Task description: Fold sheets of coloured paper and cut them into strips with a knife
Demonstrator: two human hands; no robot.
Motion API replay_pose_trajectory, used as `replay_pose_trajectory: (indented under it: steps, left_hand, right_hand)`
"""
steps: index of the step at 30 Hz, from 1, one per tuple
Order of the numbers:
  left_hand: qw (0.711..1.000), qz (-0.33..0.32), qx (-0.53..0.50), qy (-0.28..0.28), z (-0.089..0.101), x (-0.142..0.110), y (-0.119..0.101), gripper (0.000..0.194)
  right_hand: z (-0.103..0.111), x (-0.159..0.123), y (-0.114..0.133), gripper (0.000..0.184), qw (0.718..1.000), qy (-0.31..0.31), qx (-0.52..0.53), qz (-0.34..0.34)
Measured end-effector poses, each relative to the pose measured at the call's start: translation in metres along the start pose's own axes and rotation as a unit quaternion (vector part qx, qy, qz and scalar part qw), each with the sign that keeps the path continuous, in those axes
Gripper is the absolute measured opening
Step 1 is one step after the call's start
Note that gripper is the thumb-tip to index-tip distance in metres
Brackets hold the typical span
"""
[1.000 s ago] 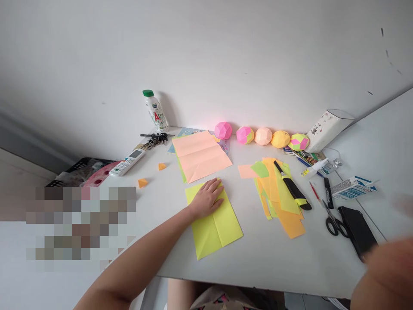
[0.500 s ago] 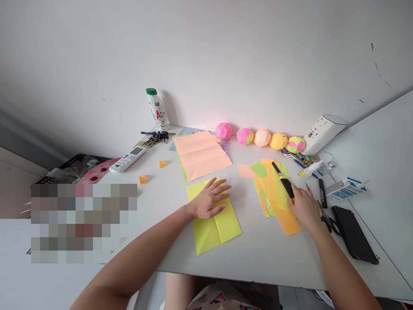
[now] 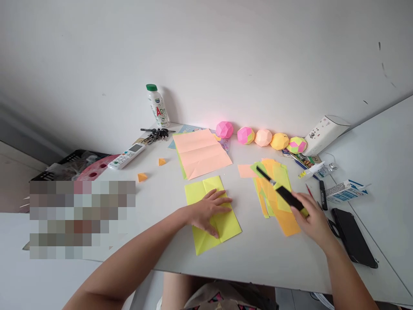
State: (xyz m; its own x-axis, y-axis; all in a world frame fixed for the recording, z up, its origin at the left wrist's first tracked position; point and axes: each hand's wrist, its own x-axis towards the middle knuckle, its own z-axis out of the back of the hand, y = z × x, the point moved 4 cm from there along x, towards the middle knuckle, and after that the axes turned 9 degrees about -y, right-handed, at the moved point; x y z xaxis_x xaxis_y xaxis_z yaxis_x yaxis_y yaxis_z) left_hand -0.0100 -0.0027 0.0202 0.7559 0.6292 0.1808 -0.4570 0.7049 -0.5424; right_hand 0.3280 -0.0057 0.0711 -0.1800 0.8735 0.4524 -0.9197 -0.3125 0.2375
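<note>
Head view. We see the left hand [image 3: 209,211], fingers spread, resting on the creased yellow sheet [image 3: 229,224] at the near centre of the table [image 3: 251,254]. To its right, we note the right hand [image 3: 312,219] gripping the cutter knife [image 3: 287,197], blade [image 3: 263,174] pointing far left, over the paper strips [image 3: 272,203].

- I am looking through one head-worn camera, facing forward and down.
- It is sitting above the lap [image 3: 222,298], framing left hand [image 3: 209,211] and right hand [image 3: 312,217] near, wall [image 3: 206,56] beyond table [image 3: 264,254].
</note>
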Motion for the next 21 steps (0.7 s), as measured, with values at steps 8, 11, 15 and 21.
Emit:
replay_pose_trajectory:
  steps: [8,11,15,21]
  left_hand:
    - [0.998,-0.003,0.003,-0.055,-0.001,0.004,0.005,0.055]
    - [0.998,0.008,0.005,-0.063,-0.001,0.005,0.004,0.045]
    - [0.997,0.009,0.016,-0.072,0.000,0.006,0.002,0.042]
    - [0.997,0.015,0.017,-0.075,0.000,0.006,0.003,0.041]
  right_hand:
    - [0.030,-0.101,0.058,0.036,0.941,0.289,0.175,0.023]
    - [0.024,-0.108,0.064,0.038,0.943,0.282,0.173,0.032]
    - [0.017,-0.107,0.067,0.037,0.949,0.268,0.152,0.061]
    - [0.016,-0.106,0.071,0.038,0.955,0.246,0.149,0.070]
